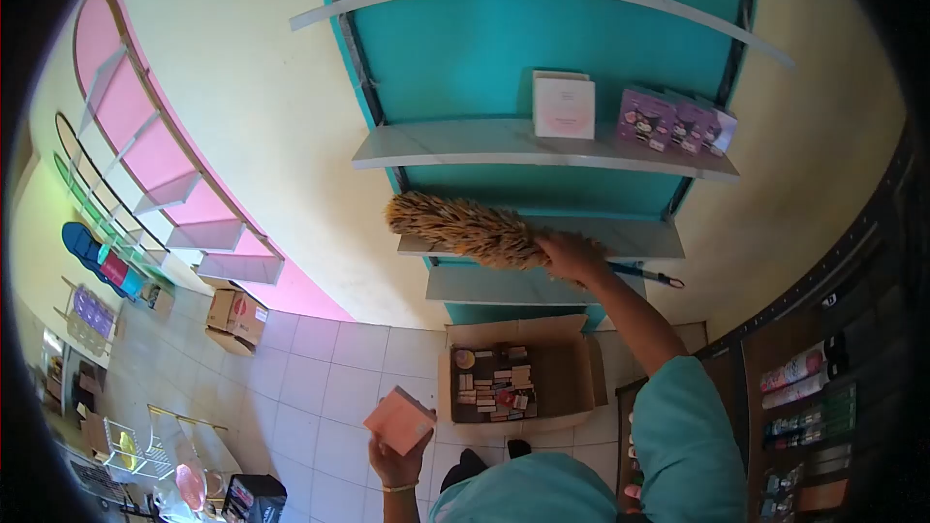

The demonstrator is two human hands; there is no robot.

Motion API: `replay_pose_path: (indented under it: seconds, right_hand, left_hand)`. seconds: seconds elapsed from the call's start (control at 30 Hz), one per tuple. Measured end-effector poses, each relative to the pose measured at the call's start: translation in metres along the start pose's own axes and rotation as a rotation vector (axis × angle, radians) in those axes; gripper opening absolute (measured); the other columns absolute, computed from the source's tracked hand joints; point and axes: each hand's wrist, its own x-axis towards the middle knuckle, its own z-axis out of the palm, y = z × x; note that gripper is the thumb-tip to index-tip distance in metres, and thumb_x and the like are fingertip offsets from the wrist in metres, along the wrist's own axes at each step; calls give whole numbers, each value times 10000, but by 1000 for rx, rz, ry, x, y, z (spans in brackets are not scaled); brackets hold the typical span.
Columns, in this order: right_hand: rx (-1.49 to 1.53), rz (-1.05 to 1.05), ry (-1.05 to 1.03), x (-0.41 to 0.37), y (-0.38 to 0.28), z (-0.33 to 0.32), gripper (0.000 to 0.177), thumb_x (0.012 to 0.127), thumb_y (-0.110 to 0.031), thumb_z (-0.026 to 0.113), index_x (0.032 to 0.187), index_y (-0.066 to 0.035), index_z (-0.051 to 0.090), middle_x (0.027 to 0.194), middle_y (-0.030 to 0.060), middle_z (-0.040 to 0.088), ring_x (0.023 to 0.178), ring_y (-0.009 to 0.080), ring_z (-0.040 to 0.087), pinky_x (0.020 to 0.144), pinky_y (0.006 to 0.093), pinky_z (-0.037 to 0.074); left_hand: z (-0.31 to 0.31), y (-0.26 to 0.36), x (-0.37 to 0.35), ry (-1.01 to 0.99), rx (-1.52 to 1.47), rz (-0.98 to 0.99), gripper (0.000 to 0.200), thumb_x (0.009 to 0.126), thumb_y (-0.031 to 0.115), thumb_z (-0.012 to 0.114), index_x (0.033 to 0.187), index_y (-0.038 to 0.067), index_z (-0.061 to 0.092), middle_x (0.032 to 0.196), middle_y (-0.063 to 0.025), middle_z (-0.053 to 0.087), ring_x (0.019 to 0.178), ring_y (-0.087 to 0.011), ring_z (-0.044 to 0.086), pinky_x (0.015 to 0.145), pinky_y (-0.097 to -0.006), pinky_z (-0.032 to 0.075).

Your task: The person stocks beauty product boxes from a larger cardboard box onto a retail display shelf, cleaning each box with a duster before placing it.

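My right hand (572,257) is closed around a brown feather duster (465,230), near where its fluffy head meets the handle. The duster lies across the front of a grey marble-look shelf (639,238), and its blue handle sticks out to the right. Lower down on the left, my left hand (395,463) grips a small pink box (400,419), held over the tiled floor. Below the shelves, an open cardboard box (572,368) on the floor has several small packages (496,385) inside.
A higher shelf (446,143) carries a white box (564,105) and several purple boxes (668,121). Pink-backed wall shelves (208,234) stand at left, with a cardboard carton (235,318) beneath. A dark rack of products (804,407) lines the right side.
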Motion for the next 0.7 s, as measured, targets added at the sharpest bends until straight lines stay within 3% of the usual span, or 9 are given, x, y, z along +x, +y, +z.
replay_pose_path:
  seconds: [0.1,0.17,0.2,0.23,0.3,0.33,0.47,0.5,0.7]
  right_hand:
    - [407,61,-120,-41,-44,-8,483,678,-243,648,1095,-59,490,871,153,569,774,304,577,653,402,456]
    - [776,26,-167,-89,-97,-32,417,686,-189,617,1068,-55,517,865,189,593,785,326,583,708,421,459]
    - [829,11,-281,-113,-112,-24,434,690,-205,607,1082,-45,511,917,205,586,828,334,578,725,421,458]
    - [690,-168,-1,-141,-138,-22,429,696,-213,583,1088,-56,512,897,210,582,812,348,574,713,419,459]
    - [506,-276,-355,-168,-171,-34,429,698,-231,578,1090,-69,518,876,211,579,786,361,567,696,420,458]
    - [541,-245,-340,-174,-173,-30,430,698,-234,581,1091,-71,518,862,210,579,777,363,564,691,421,457]
    - [681,7,-254,-181,-161,-15,538,692,-226,590,1197,-121,435,829,193,580,736,349,572,665,421,452]
    - [712,104,-221,-183,-157,-14,600,689,-219,592,1250,-144,393,826,185,581,724,340,579,657,421,450]
    - [805,-95,124,-252,-220,18,442,729,-214,586,1139,-74,496,659,156,587,627,264,602,565,357,457]
  left_hand:
    - [0,-2,4,15,-119,84,605,836,441,454,1260,34,312,1208,-161,422,1086,-383,426,897,-439,399]
    - [2,-4,14,7,-65,198,569,857,424,432,1261,40,315,1206,-160,425,1082,-354,439,898,-429,400]
    - [0,-6,18,27,-40,275,506,885,400,390,1247,50,344,1196,-155,439,1068,-301,464,884,-420,413]
    - [-21,-8,27,-25,149,329,512,881,409,391,1249,56,342,1206,-141,434,1075,-298,459,891,-425,407]
    - [-74,-15,40,-128,532,429,524,873,428,394,1251,69,336,1225,-112,425,1090,-290,448,906,-434,394]
    - [-26,-13,29,-340,-21,288,493,859,375,437,1229,57,368,1222,-112,429,1082,-287,453,909,-415,401]
    - [13,-13,14,-17,-86,276,448,808,230,510,1196,41,387,1172,-119,463,1065,-281,459,896,-397,406]
    - [9,-17,13,-78,-130,285,496,782,231,564,1198,45,368,1158,-115,466,1059,-284,462,894,-394,400]
    - [55,5,-36,-385,-152,352,687,825,586,309,1312,104,259,1319,-95,330,1194,-311,328,1008,-449,250]
